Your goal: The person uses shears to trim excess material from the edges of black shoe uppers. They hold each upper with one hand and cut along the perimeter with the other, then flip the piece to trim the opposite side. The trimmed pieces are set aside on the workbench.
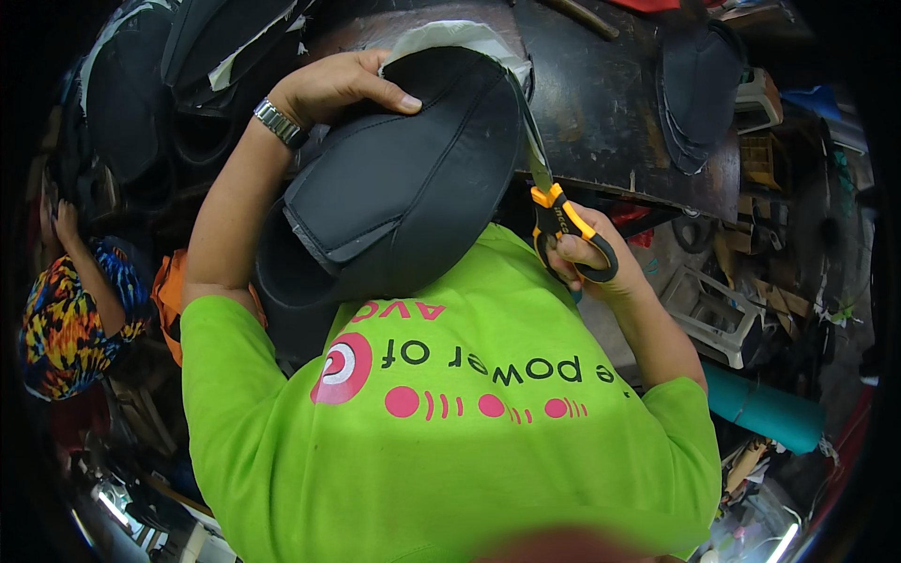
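Note:
A large black stitched piece, curved like a shell, is tilted up against my chest. Pale white fabric sticks out along its far rim. My left hand grips the far left side, thumb pressed on the black face and fingers hidden behind it. On the right, my right hand is closed round the orange and black handles of a pair of scissors. Their blades point away from me along the piece's right edge, beside a strip of the pale fabric. How far the blades are apart cannot be made out.
Beyond the piece is a dark worktable, with stacked flat black pieces at its right. Similar black shapes crowd the left. A grey plastic stool and teal roll lie right. Another person is at far left.

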{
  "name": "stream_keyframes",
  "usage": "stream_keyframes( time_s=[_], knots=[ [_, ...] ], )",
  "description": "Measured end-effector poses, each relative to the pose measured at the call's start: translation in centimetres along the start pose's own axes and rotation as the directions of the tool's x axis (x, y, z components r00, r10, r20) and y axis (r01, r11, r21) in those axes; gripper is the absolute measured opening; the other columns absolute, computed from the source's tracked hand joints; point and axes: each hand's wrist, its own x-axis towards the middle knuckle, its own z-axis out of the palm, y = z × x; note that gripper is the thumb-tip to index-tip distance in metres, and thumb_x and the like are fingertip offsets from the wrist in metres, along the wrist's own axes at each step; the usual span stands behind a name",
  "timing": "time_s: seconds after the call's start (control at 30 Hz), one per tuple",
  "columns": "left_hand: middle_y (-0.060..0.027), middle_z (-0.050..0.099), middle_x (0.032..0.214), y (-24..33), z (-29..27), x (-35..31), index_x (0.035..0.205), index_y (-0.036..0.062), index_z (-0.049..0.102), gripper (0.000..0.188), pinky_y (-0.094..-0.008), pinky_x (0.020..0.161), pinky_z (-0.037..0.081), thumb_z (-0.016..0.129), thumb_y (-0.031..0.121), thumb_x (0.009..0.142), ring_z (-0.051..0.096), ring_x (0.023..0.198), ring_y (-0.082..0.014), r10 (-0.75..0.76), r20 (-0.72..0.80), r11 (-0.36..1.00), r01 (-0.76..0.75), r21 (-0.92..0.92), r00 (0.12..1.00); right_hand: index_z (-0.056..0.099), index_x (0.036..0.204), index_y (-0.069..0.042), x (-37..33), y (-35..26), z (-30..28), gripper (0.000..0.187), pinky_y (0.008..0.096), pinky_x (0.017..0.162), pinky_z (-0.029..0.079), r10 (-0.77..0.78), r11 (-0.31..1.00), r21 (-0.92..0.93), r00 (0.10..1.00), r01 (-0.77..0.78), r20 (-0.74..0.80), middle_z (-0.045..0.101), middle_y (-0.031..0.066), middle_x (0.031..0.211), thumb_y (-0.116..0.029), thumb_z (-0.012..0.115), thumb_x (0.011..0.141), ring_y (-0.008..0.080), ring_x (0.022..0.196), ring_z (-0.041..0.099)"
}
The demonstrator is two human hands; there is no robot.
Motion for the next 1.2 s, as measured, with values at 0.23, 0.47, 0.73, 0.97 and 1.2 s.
stream_keyframes(
  time_s=[0.23,0.47,0.73,0.97,1.2],
  knots=[
    [-0.0089,0.072,0.103,1.3,0.3,-0.2,0.125,-0.0022,0.06,0.046,-0.0259,0.083,0.055,0.076,0.01,0.083,0.069,0.089,-0.012,-0.053,0.058,0.988,0.044,0.148,0.997,0.056,0.112,0.001,0.4,-0.8,-0.5,0.062,0.0194,0.044,0.042,0.049,0.995,-0.094,0.999,-0.047,0.02,0.055,0.0017,0.066,-0.045,0.076,0.075,0.0072,0.049,0.051],
    [-0.0061,0.071,0.101,1.5,1.1,0.2,0.121,-0.0015,0.061,0.046,-0.0259,0.084,0.053,0.079,0.009,0.081,0.066,0.089,-0.0116,-0.133,0.088,0.981,0.118,0.154,0.987,0.047,0.128,0.004,0.8,0.2,-0.8,0.071,0.0215,0.05,0.046,0.03,1.0,-0.01,0.994,-0.03,0.109,0.056,0.0045,0.068,-0.043,0.072,0.082,0.0092,0.055,0.054],
    [-0.0084,0.072,0.103,0.2,0.7,1.2,0.122,-0.0027,0.061,0.046,-0.0255,0.081,0.056,0.078,0.013,0.082,0.068,0.086,-0.0112,-0.094,0.119,0.979,0.069,0.194,0.988,0.053,0.117,0.002,-0.2,0.6,-0.8,0.073,0.0216,0.047,0.043,0.018,0.999,-0.032,0.995,-0.015,0.096,0.056,0.0037,0.067,-0.054,0.074,0.076,0.0086,0.053,0.051],
    [-0.0081,0.072,0.102,0.2,0.9,1.5,0.122,-0.002,0.061,0.045,-0.0254,0.079,0.056,0.078,0.014,0.082,0.069,0.084,-0.0112,-0.085,0.145,0.985,0.061,0.162,0.986,0.051,0.128,0.005,-0.3,0.9,-1.2,0.07,0.0204,0.045,0.042,-0.004,0.999,0.037,0.996,0.0,0.09,0.051,0.0001,0.063,-0.043,0.075,0.082,0.0073,0.05,0.049],
    [-0.0086,0.073,0.102,0.1,1.2,1.4,0.121,-0.0015,0.062,0.044,-0.0247,0.077,0.057,0.077,0.012,0.082,0.07,0.082,-0.0116,-0.109,0.142,0.978,0.08,0.194,0.984,0.056,0.126,0.005,-1.3,0.8,-2.1,0.069,0.0173,0.041,0.037,0.044,0.999,0.008,0.995,-0.045,0.087,0.051,-0.002,0.061,-0.04,0.077,0.078,0.0035,0.041,0.043]
  ],
)
